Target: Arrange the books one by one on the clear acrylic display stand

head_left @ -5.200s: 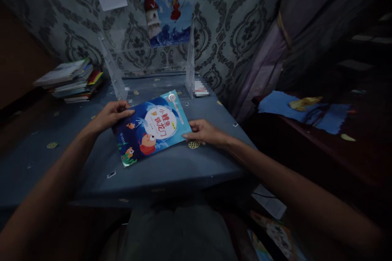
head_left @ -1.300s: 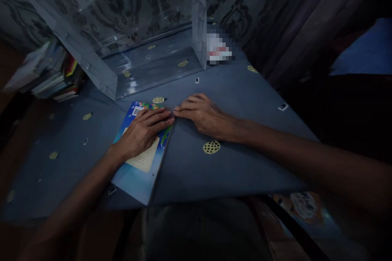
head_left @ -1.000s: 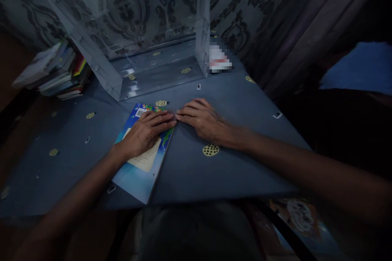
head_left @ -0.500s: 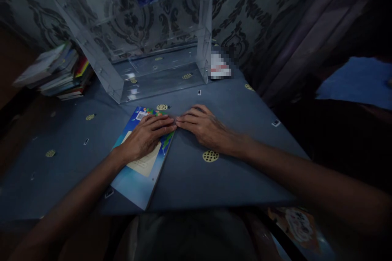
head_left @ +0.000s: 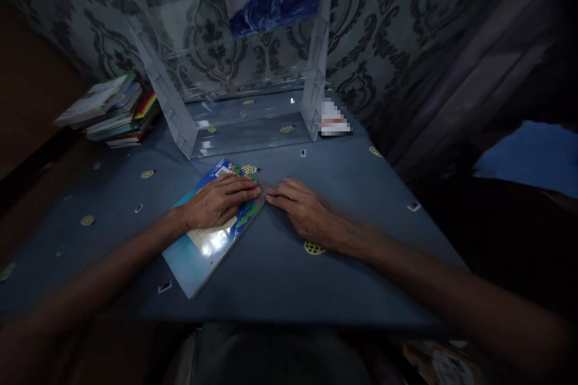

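A thin blue book [head_left: 187, 267] lies slantwise on the table, its printed side with a barcode and a pale text panel facing up. My left hand [head_left: 221, 199] rests flat across its upper part, fingers stretched to the right, hiding much of the panel. At the book's upper right corner is my right hand [head_left: 300, 207], its fingers stretched out and close together. Its fingertips are beside that corner, near my left fingertips; whether they touch the book I cannot tell. Bright glare covers part of the panel.
A clear acrylic rack [head_left: 253, 143] stands behind the book, with a picture-covered book [head_left: 280, 5] upright in it. To the left is a stack of books [head_left: 112, 111]. A blurred white item [head_left: 334, 123] sits right of the rack. The table [head_left: 361, 288] ends close in front.
The book has turned a little clockwise, its lower end swinging left, with my left hand on it. My right hand stays near its corner. The view has shifted, showing more of the rack's picture.
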{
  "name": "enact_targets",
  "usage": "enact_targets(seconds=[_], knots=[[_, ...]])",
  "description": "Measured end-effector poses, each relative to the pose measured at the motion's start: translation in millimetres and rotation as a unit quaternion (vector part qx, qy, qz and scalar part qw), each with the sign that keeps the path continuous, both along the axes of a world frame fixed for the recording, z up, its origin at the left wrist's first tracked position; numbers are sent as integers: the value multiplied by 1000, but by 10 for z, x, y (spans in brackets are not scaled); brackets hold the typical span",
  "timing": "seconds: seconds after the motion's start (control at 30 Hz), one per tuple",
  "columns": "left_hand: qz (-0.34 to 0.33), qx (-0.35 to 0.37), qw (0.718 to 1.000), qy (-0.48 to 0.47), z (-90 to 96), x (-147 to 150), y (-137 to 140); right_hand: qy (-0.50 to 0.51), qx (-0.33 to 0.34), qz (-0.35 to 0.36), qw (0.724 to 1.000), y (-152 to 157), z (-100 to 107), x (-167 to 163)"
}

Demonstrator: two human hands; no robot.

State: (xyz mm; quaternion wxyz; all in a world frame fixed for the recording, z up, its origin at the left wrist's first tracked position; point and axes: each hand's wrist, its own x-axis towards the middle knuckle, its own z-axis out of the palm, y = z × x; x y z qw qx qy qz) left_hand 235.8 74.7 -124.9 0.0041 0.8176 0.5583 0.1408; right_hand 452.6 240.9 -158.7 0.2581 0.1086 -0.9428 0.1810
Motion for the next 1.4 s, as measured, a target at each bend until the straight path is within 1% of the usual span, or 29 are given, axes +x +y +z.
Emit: enact_targets(seconds=[0.07, 0.2, 0.27, 0.33, 0.43, 0.6, 0.73, 0.8, 0.9, 1.0, 1.13, 1.3, 1.4], knots=[[26, 21, 999, 8, -1, -6, 15, -6, -2, 0, 1000, -3, 6, 6], [120, 56, 991, 18, -62, 59, 20, -10, -21, 3, 1000, 0, 18, 19], [151, 56, 987, 15, -88, 98, 17, -9, -25, 2, 1000, 4, 20, 26], [161, 46, 986, 8, -90, 127, 20, -9, -26, -2, 1000, 12, 17, 29], [157, 28, 987, 7, -49, 158, 38, -15, -25, -4, 1000, 30, 7, 26], [146, 7, 987, 59, 33, 217, 71, -20, -50, 8, 999, 64, -6, 18], [154, 7, 985, 81, 34, 264, 94, -20, -64, 3, 998, 72, -1, 13], [135, 17, 988, 67, 12, 272, 108, -18, -63, -3, 998, 75, 11, 13], [85, 34, 995, 27, -25, 252, 128, -18, -71, -10, 997, 96, 42, 12], [59, 41, 997, -5, -37, 214, 135, -20, -109, -16, 994, 142, 71, 4], [67, 38, 996, -34, -16, 194, 134, -18, -180, -26, 983, 220, 74, -11], [64, 31, 996, -61, 4, 203, 139, -38, -228, -58, 971, 245, 91, 10], [48, 41, 995, -80, 4, 210, 147, -50, -252, -58, 965, 207, 127, 35]])
